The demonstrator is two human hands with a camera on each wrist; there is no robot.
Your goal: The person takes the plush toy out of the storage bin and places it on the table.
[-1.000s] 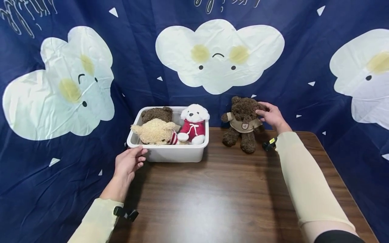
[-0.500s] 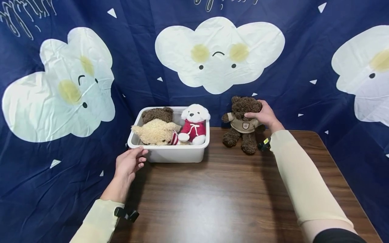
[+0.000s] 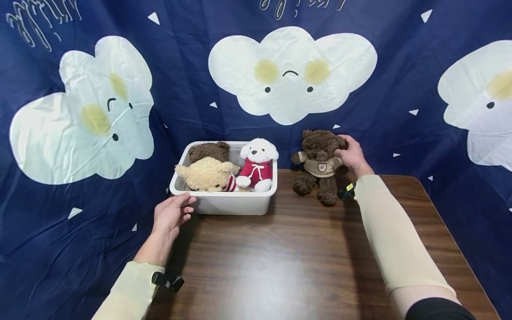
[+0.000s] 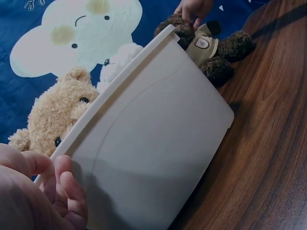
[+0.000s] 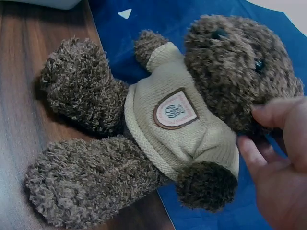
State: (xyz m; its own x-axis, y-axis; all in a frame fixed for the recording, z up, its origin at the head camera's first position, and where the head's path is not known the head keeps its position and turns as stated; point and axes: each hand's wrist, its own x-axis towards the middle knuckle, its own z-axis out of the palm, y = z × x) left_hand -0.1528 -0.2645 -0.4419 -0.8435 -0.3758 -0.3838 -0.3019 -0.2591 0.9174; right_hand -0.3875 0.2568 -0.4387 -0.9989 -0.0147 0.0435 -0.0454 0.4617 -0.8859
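At the table's back right sits a dark brown teddy bear (image 3: 321, 164) in a beige sweater with a shield badge. My right hand (image 3: 353, 155) holds the side of its head, thumb (image 5: 273, 112) against the cheek and fingers partly hidden behind the neck. To the left stands a white plastic bin (image 3: 230, 205). My left hand (image 3: 170, 215) pinches the bin's front left rim, with the thumb and fingertips (image 4: 72, 191) on either side. Inside lie a cream teddy bear (image 3: 208, 173), a white plush dog (image 3: 258, 153) in a red hoodie and another dark brown plush (image 3: 210, 152).
A brown wood-grain table (image 3: 272, 266) lies under the bin and the bear. Behind it hangs a dark blue cloth (image 3: 180, 89) printed with clouds. The cloth also drops past the table's left and right edges.
My right thumb crosses the bear's muzzle half a second ago, then shifts back to the cheek. The bear's head tilts slightly to the left. My left hand stays on the bin's rim.
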